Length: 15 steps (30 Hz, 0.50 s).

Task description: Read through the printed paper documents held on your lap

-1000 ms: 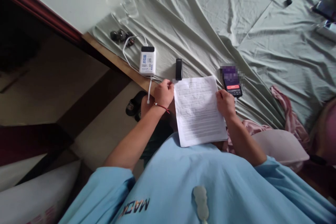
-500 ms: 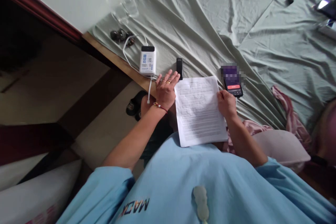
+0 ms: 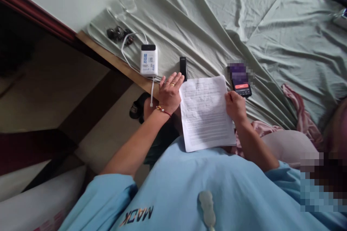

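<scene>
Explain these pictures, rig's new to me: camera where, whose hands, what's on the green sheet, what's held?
No machine: these are one person's bare hands, and every picture comes from a single camera worn on the head, looking down over the blue shirt. The right hand grips the printed pages by their right edge. The left hand is spread, back up, by their upper left corner, fingertips at a slim black object; whether it touches the pages is unclear. On the green sheet lie a white power bank and, right of the pages, a smartphone with its screen lit.
</scene>
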### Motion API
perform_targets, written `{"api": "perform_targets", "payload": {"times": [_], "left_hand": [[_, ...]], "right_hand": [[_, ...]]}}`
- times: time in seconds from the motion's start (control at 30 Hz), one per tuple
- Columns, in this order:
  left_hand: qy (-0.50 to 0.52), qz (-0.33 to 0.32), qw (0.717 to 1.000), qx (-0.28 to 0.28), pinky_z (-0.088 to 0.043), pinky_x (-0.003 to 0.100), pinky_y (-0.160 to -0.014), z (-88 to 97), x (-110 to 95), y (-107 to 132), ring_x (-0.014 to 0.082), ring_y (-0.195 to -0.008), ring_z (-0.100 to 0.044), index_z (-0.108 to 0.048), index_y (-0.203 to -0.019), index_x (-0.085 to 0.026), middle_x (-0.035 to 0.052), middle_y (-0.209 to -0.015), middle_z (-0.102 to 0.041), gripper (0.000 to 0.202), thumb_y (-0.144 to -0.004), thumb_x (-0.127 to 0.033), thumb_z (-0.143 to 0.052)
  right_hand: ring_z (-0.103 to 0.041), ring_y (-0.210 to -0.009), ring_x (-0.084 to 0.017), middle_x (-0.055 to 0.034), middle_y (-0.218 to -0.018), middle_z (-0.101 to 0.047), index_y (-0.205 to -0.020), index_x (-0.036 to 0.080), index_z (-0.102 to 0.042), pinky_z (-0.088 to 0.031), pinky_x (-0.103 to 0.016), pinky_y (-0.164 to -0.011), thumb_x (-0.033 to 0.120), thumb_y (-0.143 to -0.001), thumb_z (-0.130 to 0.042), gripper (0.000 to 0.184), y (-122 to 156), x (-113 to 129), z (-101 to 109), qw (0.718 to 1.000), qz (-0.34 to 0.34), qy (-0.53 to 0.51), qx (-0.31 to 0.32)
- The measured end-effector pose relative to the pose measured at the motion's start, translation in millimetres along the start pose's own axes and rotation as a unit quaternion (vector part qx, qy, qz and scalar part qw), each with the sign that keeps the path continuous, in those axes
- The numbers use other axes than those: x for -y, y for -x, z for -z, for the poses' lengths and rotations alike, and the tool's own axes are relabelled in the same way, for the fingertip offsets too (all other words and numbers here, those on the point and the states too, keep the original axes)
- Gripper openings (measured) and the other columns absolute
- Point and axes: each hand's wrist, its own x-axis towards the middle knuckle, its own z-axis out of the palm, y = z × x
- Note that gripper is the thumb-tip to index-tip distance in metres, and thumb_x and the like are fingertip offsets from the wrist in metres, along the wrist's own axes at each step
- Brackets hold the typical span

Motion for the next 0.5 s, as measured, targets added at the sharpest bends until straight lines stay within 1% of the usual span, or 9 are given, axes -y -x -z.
{"api": "perform_targets", "payload": {"times": [0.1, 0.17, 0.23, 0.3, 0.33, 0.37, 0.4, 0.47, 0.5], "left_hand": [[0.026, -0.001, 0.999, -0.020, -0.029, 0.051, -0.126, -0.1, -2.1, -0.1, 0.0247, -0.147, -0.044, -0.057, -0.145, -0.020, 0.0087, -0.151, -0.055, 0.055, -0.093, -0.009, -0.042], [0.044, 0.005, 0.998, -0.052, -0.032, 0.048, -0.125, 0.5, -6.2, 2.2, 0.0241, -0.147, -0.044, -0.057, -0.143, -0.017, 0.0106, -0.150, -0.057, 0.052, -0.093, -0.010, -0.041], [0.063, 0.021, 0.994, -0.090, -0.036, 0.046, -0.123, 3.2, -12.9, 6.6, 0.0243, -0.144, -0.046, -0.058, -0.139, -0.015, 0.0127, -0.148, -0.057, 0.046, -0.097, -0.015, -0.041], [0.094, 0.042, 0.987, -0.125, -0.043, 0.043, -0.116, 7.5, -21.3, 12.7, 0.0245, -0.136, -0.053, -0.059, -0.134, -0.015, 0.0153, -0.146, -0.058, 0.038, -0.101, -0.023, -0.040], [0.119, 0.054, 0.982, -0.135, -0.048, 0.041, -0.110, 9.7, -25.6, 16.2, 0.0236, -0.128, -0.059, -0.060, -0.130, -0.015, 0.0161, -0.142, -0.060, 0.036, -0.103, -0.027, -0.040], [0.152, 0.069, 0.977, -0.135, -0.052, 0.037, -0.101, 11.5, -29.6, 20.0, 0.0217, -0.116, -0.064, -0.060, -0.125, -0.016, 0.0159, -0.135, -0.064, 0.034, -0.104, -0.032, -0.039], [0.194, 0.089, 0.969, -0.124, -0.055, 0.034, -0.092, 12.8, -33.1, 24.1, 0.0191, -0.101, -0.068, -0.061, -0.121, -0.017, 0.0143, -0.124, -0.068, 0.034, -0.106, -0.037, -0.038], [0.279, 0.136, 0.948, -0.076, -0.055, 0.029, -0.073, 12.7, -38.1, 33.0, 0.0148, -0.073, -0.065, -0.062, -0.113, -0.019, 0.0077, -0.096, -0.071, 0.040, -0.107, -0.048, -0.035], [0.308, 0.159, 0.936, -0.055, -0.054, 0.028, -0.067, 11.3, -39.4, 37.6, 0.0144, -0.065, -0.061, -0.063, -0.109, -0.020, 0.0047, -0.083, -0.068, 0.045, -0.107, -0.053, -0.033]], "right_hand": [[-0.054, -0.070, -0.020, -0.0061, -0.072, -0.066, -0.077, 0.021, -0.061, -0.037, -0.031, -0.069, 0.039, -0.093, -0.045, 0.029, 10.0, -1.7, 11.6, 0.999, 0.002, -0.012, -0.031], [-0.051, -0.066, -0.018, -0.0034, -0.070, -0.063, -0.077, 0.021, -0.060, -0.037, -0.031, -0.068, 0.040, -0.093, -0.046, 0.029, 18.4, -2.9, 21.7, 0.998, 0.003, -0.022, -0.059], [-0.049, -0.064, -0.016, -0.0012, -0.070, -0.061, -0.080, 0.021, -0.061, -0.037, -0.030, -0.067, 0.043, -0.095, -0.046, 0.030, 27.3, -2.8, 32.1, 0.995, 0.006, -0.041, -0.088], [-0.048, -0.064, -0.015, 0.0002, -0.070, -0.059, -0.084, 0.021, -0.061, -0.037, -0.029, -0.066, 0.045, -0.097, -0.047, 0.031, 35.0, -1.1, 41.4, 0.991, 0.010, -0.063, -0.114], [-0.047, -0.064, -0.015, 0.0007, -0.070, -0.058, -0.085, 0.020, -0.062, -0.037, -0.028, -0.065, 0.045, -0.098, -0.047, 0.031, 37.9, 0.1, 45.3, 0.990, 0.011, -0.073, -0.124], [-0.047, -0.064, -0.014, 0.0010, -0.069, -0.056, -0.086, 0.020, -0.062, -0.037, -0.028, -0.065, 0.046, -0.099, -0.048, 0.032, 40.0, 1.5, 48.5, 0.988, 0.013, -0.083, -0.132], [-0.047, -0.063, -0.014, 0.0013, -0.069, -0.055, -0.087, 0.021, -0.062, -0.037, -0.028, -0.064, 0.047, -0.100, -0.048, 0.032, 41.1, 2.9, 50.9, 0.986, 0.017, -0.093, -0.140], [-0.046, -0.062, -0.014, 0.0015, -0.068, -0.054, -0.089, 0.021, -0.062, -0.037, -0.029, -0.063, 0.048, -0.100, -0.049, 0.033, 40.1, 5.8, 52.9, 0.981, 0.029, -0.113, -0.156], [-0.046, -0.063, -0.014, 0.0015, -0.069, -0.054, -0.089, 0.021, -0.062, -0.037, -0.029, -0.063, 0.049, -0.101, -0.049, 0.033, 38.2, 7.3, 52.4, 0.978, 0.037, -0.124, -0.162]]}}
